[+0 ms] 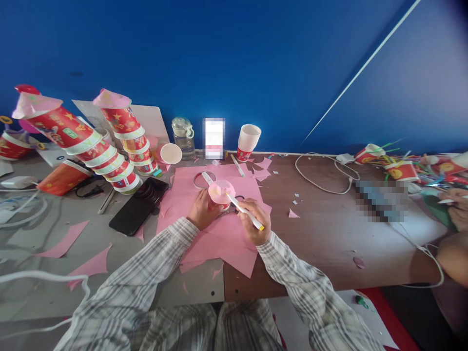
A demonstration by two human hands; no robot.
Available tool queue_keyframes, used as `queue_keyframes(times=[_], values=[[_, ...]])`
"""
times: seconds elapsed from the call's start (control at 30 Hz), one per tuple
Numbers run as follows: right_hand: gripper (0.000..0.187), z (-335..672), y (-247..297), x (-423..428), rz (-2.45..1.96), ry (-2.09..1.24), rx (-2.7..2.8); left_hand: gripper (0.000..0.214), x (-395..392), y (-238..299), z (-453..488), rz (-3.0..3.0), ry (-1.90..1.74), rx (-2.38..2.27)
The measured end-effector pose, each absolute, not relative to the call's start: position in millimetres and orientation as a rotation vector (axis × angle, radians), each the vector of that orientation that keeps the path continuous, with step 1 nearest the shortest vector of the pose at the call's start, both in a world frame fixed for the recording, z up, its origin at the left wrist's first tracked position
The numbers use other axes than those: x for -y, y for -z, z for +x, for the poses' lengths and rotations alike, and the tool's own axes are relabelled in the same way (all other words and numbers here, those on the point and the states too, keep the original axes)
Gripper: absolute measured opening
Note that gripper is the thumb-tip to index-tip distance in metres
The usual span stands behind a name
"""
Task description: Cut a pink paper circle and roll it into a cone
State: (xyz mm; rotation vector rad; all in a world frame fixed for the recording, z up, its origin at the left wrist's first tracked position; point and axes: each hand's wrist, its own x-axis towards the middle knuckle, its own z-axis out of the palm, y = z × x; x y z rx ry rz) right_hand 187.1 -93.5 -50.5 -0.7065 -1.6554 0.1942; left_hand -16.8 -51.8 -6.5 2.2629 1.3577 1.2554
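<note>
My left hand [202, 209] is wrapped round a red paper cup [219, 206] topped with a round pink paper piece [220, 191]. In my right hand [256, 220] is a white marker with a yellow end [247, 212]; its tip meets the pink top, or is very near it. Pink paper sheets [212, 243] lie beneath both hands. Behind the cup are a roll of tape [200, 180] and a second white marker [237, 165]. Scissors [238, 199] show partly behind my right hand.
At left stand two leaning towers of red cups [91, 146] [133, 139] with pink cone tops, beside a black phone [139, 207]. A water bottle [183, 139], a lit screen [214, 139] and stacked cups [248, 141] line the wall. Another person's hand [458, 207] and cables [321, 187] are at right.
</note>
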Motion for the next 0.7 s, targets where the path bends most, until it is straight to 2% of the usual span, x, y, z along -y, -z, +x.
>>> queue_keyframes(times=[0.47,0.7], values=[[0.022,189,43,99,-0.682,-0.143,1.661,0.052,54,0,-15,2.180,-1.295,-1.354],[0.020,187,47,96,-0.786,-0.218,1.652,0.051,54,0,-15,2.208,-1.239,-1.368]])
